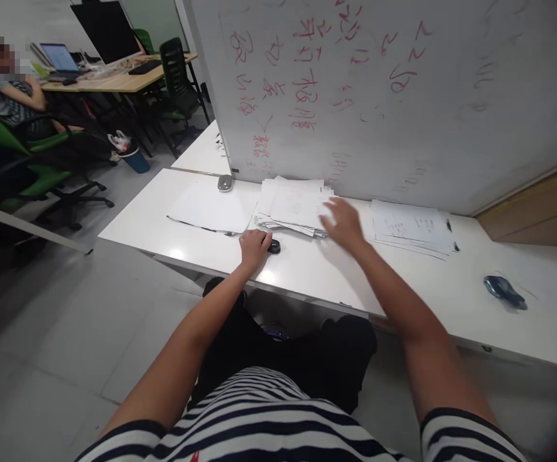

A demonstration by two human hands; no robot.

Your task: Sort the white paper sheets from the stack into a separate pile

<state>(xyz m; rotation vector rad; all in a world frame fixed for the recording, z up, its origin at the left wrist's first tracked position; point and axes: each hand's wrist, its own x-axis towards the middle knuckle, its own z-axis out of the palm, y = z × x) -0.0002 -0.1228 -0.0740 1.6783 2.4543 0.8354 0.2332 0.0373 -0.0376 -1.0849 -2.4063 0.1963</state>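
Paper stack [292, 196], lying on the white desk [307, 269] against the foot of the whiteboard [432, 141], which rises at 12 o'clock; all bearings are taken from the stack, with the seated wearer at 6. At 4 o'clock, the right hand [343, 224] is at the stack's near right corner, fingers spread and holding nothing visible; contact with the sheets cannot be judged. At 8 o'clock, the left hand [254, 249] curls over one end of a small black object [274, 246]; whether it grips or merely rests there cannot be told. Principal risk: the sheets appear loose, so a sideways brush by the right hand could fan or drag the upper ones out of line. The black object, close to the stack's near edge, might likewise catch projecting corners if pushed toward 12 o'clock. Appearance of the stack: many white sheets, unevenly squared, edges jutting at several angles, the top page bearing faint marks too small to read. Flanking it are a large pale sheet [206, 208] at 9 o'clock and further printed papers [408, 221] at 3.
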